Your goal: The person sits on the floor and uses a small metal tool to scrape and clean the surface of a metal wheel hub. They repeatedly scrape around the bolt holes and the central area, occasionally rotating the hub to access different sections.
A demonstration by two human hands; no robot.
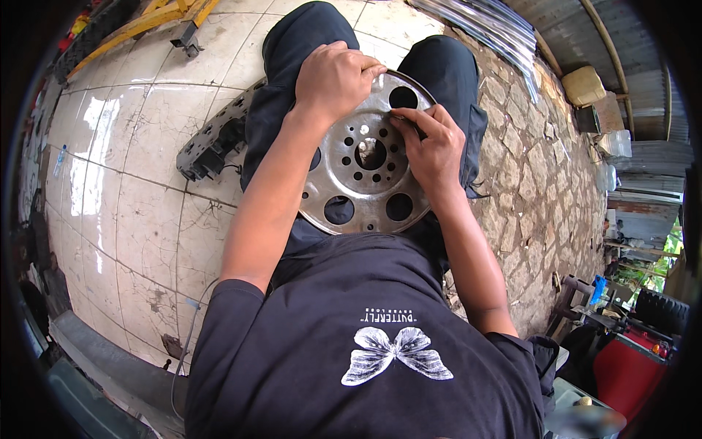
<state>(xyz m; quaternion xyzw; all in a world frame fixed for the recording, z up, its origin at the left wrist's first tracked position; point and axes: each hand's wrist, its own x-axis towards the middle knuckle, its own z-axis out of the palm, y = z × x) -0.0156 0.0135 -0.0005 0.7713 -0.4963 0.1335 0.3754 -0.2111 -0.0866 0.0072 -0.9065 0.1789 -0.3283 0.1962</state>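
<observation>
A round, worn metal flywheel plate (pixel 374 198) lies tilted across my lap. It has a central hole, a ring of small bolt holes around that, and several large round holes farther out. My left hand (pixel 336 79) is closed over its far left rim, the thumb and fingertips along the edge. Over the plate's right side, my right hand (pixel 436 146) is curled, with thumb and forefinger pinched at the surface near the upper right large hole. Whatever those fingertips pinch, if anything, is too small to make out.
A black perforated metal part (pixel 212 146) lies on the tiled floor (pixel 153 212) left of my leg. A yellow metal frame (pixel 135 33) stands at the far left. Stone paving (pixel 523 168) runs along the right, with a yellow jerrycan (pixel 583 86) and a red machine (pixel 627 373) beyond.
</observation>
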